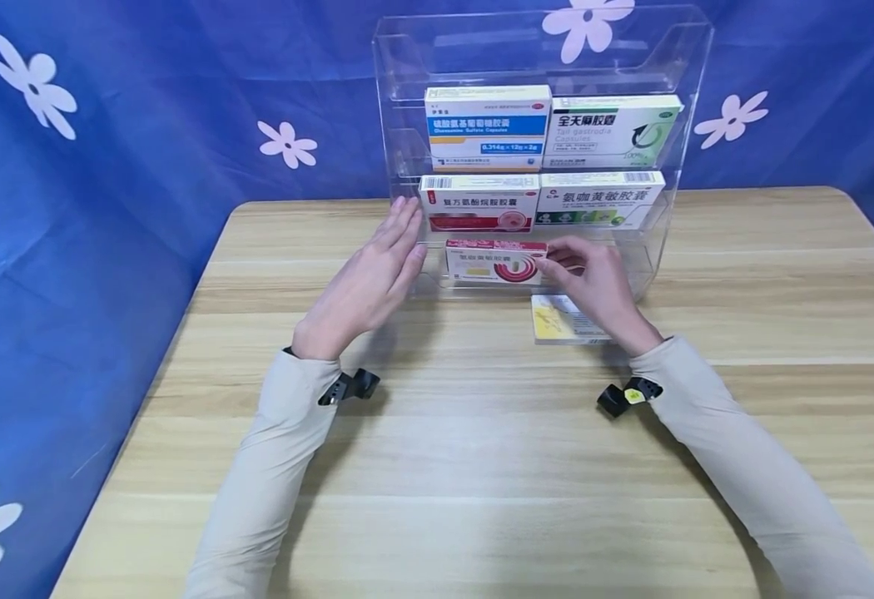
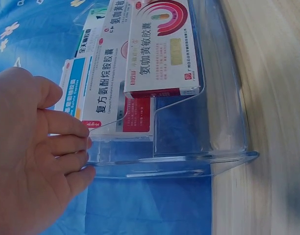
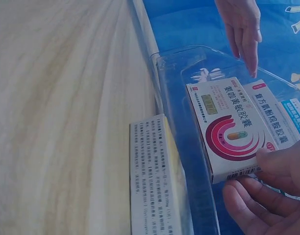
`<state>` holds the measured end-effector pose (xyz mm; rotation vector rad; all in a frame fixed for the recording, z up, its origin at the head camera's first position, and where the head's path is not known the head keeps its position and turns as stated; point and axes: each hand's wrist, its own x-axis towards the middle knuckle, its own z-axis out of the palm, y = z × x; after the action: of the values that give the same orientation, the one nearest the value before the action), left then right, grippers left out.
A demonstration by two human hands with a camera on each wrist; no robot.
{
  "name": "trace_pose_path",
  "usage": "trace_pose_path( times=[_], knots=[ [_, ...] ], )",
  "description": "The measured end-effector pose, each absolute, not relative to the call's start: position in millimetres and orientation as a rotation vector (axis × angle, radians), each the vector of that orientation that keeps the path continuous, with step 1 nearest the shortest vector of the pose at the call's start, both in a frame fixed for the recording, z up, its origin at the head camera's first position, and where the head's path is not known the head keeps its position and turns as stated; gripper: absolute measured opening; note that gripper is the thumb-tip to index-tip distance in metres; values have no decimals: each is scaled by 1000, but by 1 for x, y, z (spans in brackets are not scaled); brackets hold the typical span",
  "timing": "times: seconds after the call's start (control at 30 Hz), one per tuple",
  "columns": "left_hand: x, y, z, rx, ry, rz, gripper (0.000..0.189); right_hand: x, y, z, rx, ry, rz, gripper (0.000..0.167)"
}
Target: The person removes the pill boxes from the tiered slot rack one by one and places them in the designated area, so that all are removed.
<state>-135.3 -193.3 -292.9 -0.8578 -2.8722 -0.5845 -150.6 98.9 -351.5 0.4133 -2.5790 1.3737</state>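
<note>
My right hand [image 1: 600,283] pinches the right end of a white medicine box [image 1: 482,264] with red arcs and a capsule picture, thumb on its printed face in the right wrist view. That box stands slightly tilted at the lowest tier of a clear plastic display rack [image 1: 474,58]. At the rack's left side, my left hand [image 1: 365,279] is held with straight fingers, fingertips right at the side edge. In the left wrist view its palm [image 2: 32,152] shows, holding nothing. Just behind the pinched box is a red-and-white medicine box [image 2: 120,93] in the middle tier.
The upper tier holds a blue-and-white box [image 1: 488,137] and a green-and-white box [image 1: 611,131]. Another white box with a green strip [image 1: 598,200] sits in the middle tier, right. A yellow-and-white box [image 1: 568,320] lies on the wooden table [image 1: 467,466] before the rack, partly under my right hand.
</note>
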Motion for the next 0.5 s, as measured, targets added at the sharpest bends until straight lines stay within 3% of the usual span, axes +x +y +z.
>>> trace_pose_path(
  times=[0.5],
  knots=[
    [-136, -193, -294, -861, -2858, -593, 57, -145, 99, -340, 401, -2639, 1341, 27]
  ],
)
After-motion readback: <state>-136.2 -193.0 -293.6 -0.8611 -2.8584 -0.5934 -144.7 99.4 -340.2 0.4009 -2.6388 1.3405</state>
